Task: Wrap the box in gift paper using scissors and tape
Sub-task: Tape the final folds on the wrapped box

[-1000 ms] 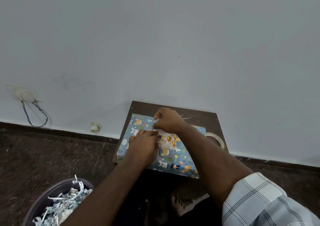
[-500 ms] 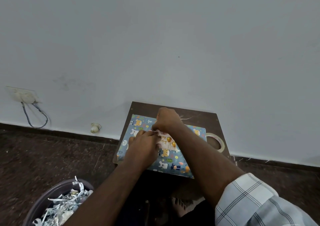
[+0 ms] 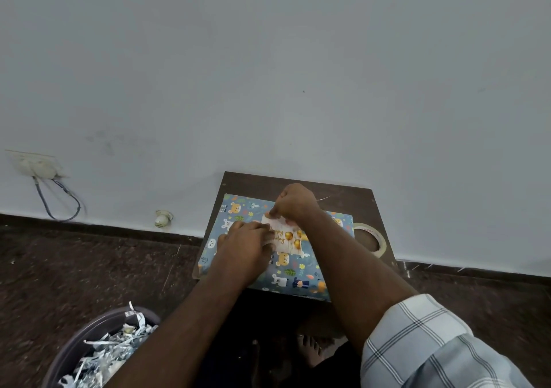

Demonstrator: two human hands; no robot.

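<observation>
Presently, the box (image 3: 277, 247) is seen lying flat on the small dark desk (image 3: 343, 197), fully covered in blue gift paper printed with bears and rabbits. A pale card (image 3: 286, 238) bearing gold balloons and script lettering is laid on the top face of the box. The right hand (image 3: 293, 201) is positioned at the card's far edge, its grip curled and pinched on the card's upper left corner. The left hand (image 3: 247, 246) is rested on the box over the card's left side, fingers bent downward; whether they pinch the card or merely press on it cannot be told. A roll of tape (image 3: 369, 240) is noted on the desk just beside the box's right edge. A bin (image 3: 77, 349) holding shredded paper strips is recorded on the floor at lower left. A wall socket (image 3: 35, 165) with a looped cable is fixed at the left. A checked sleeve (image 3: 432, 349) is visible on the right arm.
</observation>
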